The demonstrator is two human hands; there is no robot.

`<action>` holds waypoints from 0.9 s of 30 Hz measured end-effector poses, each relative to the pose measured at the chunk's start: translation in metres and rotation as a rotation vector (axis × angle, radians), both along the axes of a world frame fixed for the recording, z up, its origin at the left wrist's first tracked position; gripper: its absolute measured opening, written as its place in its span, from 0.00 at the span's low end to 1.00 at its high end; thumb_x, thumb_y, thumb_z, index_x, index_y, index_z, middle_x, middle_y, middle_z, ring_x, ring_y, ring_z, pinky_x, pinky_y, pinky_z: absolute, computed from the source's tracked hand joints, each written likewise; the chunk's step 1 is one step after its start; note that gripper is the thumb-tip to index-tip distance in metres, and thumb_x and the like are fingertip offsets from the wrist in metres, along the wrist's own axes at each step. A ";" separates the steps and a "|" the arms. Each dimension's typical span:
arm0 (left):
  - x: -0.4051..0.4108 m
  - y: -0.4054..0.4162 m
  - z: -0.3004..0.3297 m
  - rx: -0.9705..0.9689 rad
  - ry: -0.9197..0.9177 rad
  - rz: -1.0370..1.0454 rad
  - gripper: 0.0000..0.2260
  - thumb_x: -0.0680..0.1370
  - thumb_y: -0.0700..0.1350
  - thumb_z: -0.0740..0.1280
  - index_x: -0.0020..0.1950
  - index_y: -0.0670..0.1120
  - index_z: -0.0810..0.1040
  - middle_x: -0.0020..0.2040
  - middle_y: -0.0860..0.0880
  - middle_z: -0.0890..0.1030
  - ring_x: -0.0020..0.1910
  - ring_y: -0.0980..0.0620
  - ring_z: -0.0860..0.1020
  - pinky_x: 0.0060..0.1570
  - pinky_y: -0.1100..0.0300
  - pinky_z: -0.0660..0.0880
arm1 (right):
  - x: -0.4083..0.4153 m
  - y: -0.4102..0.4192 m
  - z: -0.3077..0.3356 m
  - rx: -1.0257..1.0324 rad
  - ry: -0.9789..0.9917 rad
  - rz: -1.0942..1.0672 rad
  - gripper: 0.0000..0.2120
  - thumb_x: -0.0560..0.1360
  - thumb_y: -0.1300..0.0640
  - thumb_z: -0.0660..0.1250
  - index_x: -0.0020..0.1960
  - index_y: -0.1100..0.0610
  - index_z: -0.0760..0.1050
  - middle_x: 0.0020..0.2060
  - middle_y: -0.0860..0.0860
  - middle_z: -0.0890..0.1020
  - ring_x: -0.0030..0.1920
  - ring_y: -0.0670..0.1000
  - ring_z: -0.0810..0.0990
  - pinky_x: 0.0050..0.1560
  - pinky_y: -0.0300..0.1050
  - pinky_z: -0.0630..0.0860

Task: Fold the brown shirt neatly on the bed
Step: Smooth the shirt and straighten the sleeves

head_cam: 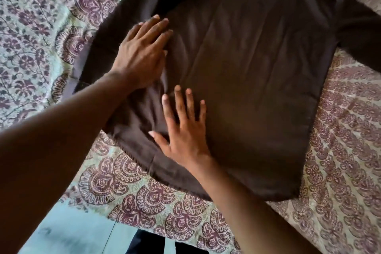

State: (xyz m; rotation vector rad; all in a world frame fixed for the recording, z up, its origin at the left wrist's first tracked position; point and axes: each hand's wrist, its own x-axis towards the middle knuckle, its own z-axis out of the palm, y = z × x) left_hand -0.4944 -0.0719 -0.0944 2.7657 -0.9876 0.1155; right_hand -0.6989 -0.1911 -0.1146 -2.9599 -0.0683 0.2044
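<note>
The brown shirt point(247, 72) lies spread flat across the bed, its hem toward me and one sleeve running off to the right edge of the view. My left hand point(142, 51) presses flat on the shirt's left side, fingers straight and together, where the cloth is bunched into wrinkles. My right hand point(183, 126) lies flat on the lower left part of the shirt with its fingers spread. Neither hand grips the cloth. The collar end is cut off by the top of the frame.
The bed wears a pale green cover point(37, 27) printed with maroon paisley and flower patterns. Its front edge runs along the bottom, with a light floor point(68, 231) and dark trouser legs point(148, 243) below it.
</note>
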 end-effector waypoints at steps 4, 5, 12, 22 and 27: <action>0.028 0.003 0.002 0.098 0.029 -0.042 0.28 0.82 0.57 0.57 0.79 0.46 0.66 0.81 0.42 0.65 0.81 0.41 0.62 0.75 0.40 0.64 | -0.043 0.032 0.006 0.124 0.075 0.357 0.37 0.80 0.37 0.62 0.83 0.50 0.57 0.84 0.60 0.48 0.84 0.60 0.45 0.76 0.74 0.51; 0.033 0.003 0.004 0.116 0.039 -0.049 0.28 0.82 0.57 0.56 0.80 0.46 0.66 0.81 0.42 0.65 0.80 0.41 0.62 0.74 0.40 0.64 | -0.041 0.028 0.008 0.152 0.062 0.411 0.35 0.80 0.38 0.61 0.83 0.48 0.59 0.84 0.59 0.50 0.84 0.59 0.46 0.76 0.73 0.52; 0.089 -0.020 0.008 0.121 0.018 -0.188 0.26 0.81 0.56 0.58 0.76 0.45 0.69 0.79 0.43 0.67 0.78 0.40 0.66 0.71 0.41 0.65 | 0.076 -0.075 0.018 -0.081 -0.004 -0.434 0.39 0.80 0.29 0.53 0.84 0.48 0.53 0.84 0.58 0.48 0.84 0.63 0.45 0.78 0.70 0.54; 0.126 -0.041 -0.011 -0.061 0.129 -0.156 0.34 0.80 0.54 0.61 0.84 0.49 0.54 0.85 0.47 0.51 0.84 0.46 0.53 0.80 0.47 0.57 | 0.057 -0.012 0.002 0.197 -0.033 0.381 0.31 0.81 0.39 0.63 0.80 0.50 0.66 0.83 0.55 0.57 0.84 0.56 0.52 0.77 0.69 0.54; 0.128 -0.043 -0.022 0.025 0.135 -0.093 0.33 0.81 0.57 0.58 0.84 0.47 0.55 0.85 0.48 0.53 0.84 0.49 0.53 0.80 0.48 0.57 | 0.135 -0.108 0.004 0.069 -0.192 -0.156 0.30 0.81 0.37 0.61 0.79 0.50 0.68 0.82 0.56 0.62 0.82 0.60 0.58 0.75 0.65 0.62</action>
